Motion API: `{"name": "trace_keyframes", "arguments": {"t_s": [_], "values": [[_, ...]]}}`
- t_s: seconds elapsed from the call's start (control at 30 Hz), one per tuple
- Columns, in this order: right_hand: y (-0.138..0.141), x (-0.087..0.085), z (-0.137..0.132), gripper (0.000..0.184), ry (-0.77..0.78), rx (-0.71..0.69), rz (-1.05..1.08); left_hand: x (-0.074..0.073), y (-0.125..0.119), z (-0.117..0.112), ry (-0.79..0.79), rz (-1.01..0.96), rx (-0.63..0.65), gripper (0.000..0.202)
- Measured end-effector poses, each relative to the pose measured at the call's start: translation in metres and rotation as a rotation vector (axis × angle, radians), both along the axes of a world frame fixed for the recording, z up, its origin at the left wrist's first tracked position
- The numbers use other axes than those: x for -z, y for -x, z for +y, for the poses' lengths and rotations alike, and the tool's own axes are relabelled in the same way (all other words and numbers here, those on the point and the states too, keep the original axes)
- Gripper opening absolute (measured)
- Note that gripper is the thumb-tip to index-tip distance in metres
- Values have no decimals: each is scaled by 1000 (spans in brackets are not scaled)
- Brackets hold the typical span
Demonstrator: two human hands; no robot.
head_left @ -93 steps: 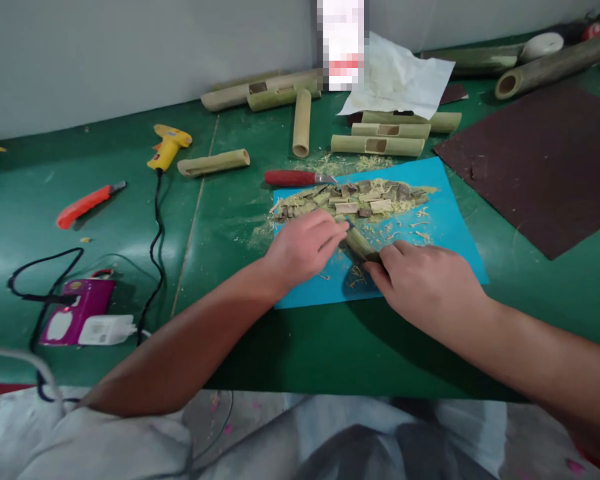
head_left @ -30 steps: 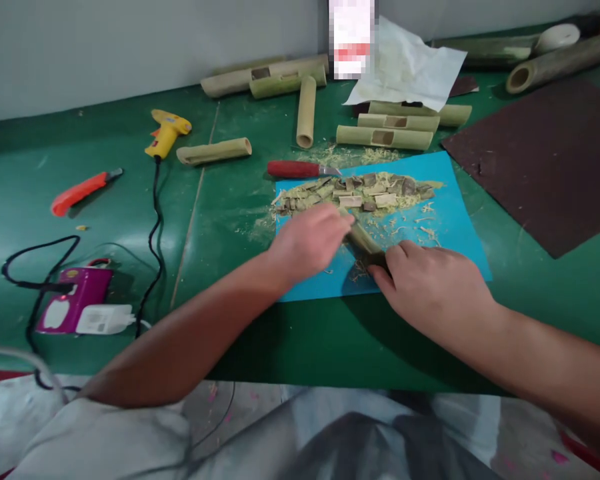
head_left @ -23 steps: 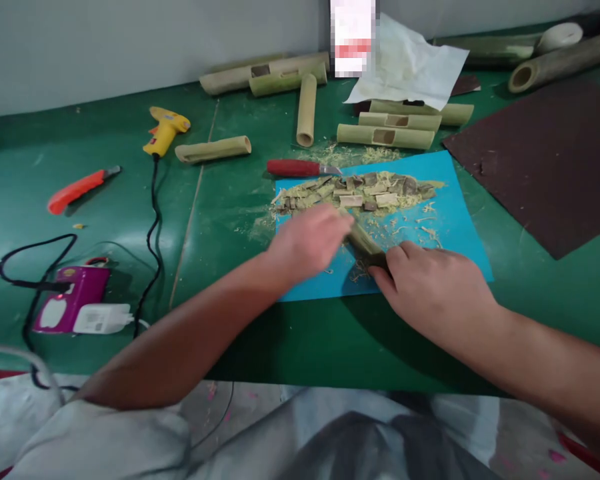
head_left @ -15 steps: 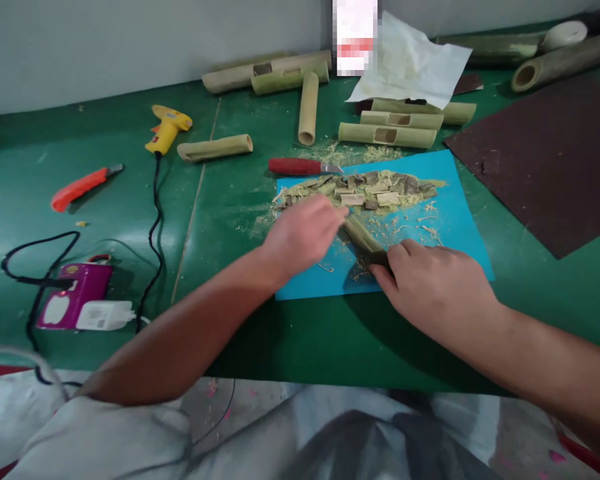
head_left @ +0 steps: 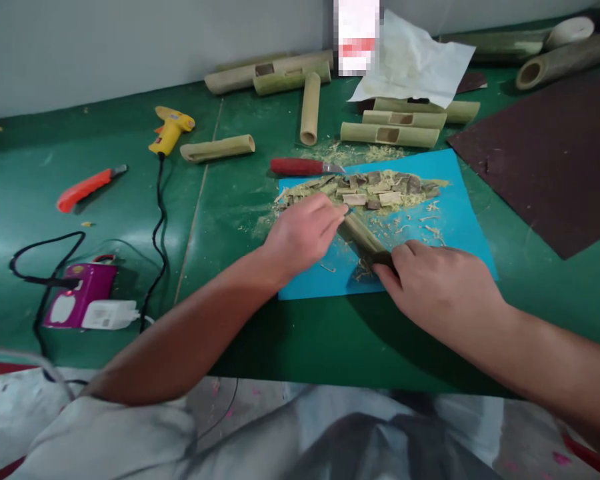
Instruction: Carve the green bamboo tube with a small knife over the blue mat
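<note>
A short bamboo tube (head_left: pixel 364 237) slants over a bright blue sheet (head_left: pixel 310 287). My right hand (head_left: pixel 443 283) is wrapped around its near end, thumb underneath. At the far end, my left hand (head_left: pixel 303 230) is closed in a pinch against the tube; a small dark bit shows at the fingertips, too little to name. Just beyond the hands lies a heap of bamboo chips and shavings (head_left: pixel 365 190), spread across the sheet. A red-handled knife (head_left: pixel 300 167) rests along the sheet's far left edge, its blade pointing right.
Notched bamboo tubes (head_left: pixel 390 135) lie at the back, near a white paper (head_left: pixel 410 67). On the left are a yellow glue gun (head_left: pixel 173 130), an orange cutter (head_left: pixel 87 190) and a purple power strip (head_left: pixel 87 290) with cords. A dark brown sheet (head_left: pixel 545 167) covers the right side.
The whole view has shifted slightly, so things appear a little further right. Both hands keep almost the same pose at the bamboo tube.
</note>
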State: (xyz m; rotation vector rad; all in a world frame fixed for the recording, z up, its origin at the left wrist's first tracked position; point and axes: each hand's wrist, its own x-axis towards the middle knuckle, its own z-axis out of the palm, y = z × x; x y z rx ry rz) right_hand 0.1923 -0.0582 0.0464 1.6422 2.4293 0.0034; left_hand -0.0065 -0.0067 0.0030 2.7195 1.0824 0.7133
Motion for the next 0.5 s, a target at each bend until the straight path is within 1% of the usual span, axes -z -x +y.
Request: {"name": "trace_keyframes", "arguments": {"t_s": [0.03, 0.13, 0.23, 0.27, 0.37, 0.4, 0.47, 0.5], "values": [[0, 0, 0, 35, 10, 2, -2, 0, 1, 0, -4, 11, -1, 39], [1, 0, 0, 33, 20, -3, 8, 1, 1, 0, 25, 62, 51, 38], [1, 0, 0, 34, 10, 4, 9, 0, -1, 0, -42, 8, -12, 41], [1, 1, 0, 34, 10, 1, 7, 0, -2, -1, -43, 18, -9, 42], [1, 1, 1, 32, 9, -12, 10, -2, -3, -1, 1, 99, 53, 45], [1, 1, 1, 33, 6, -9, 9, -2, -3, -1, -41, 71, 47, 45], [0, 1, 1, 34, -3, -4, 5, -3, -2, -1, -77, 40, -24, 44], [0, 1, 1, 34, -6, -11, 6, -3, -2, -1, -77, 46, -24, 44]]}}
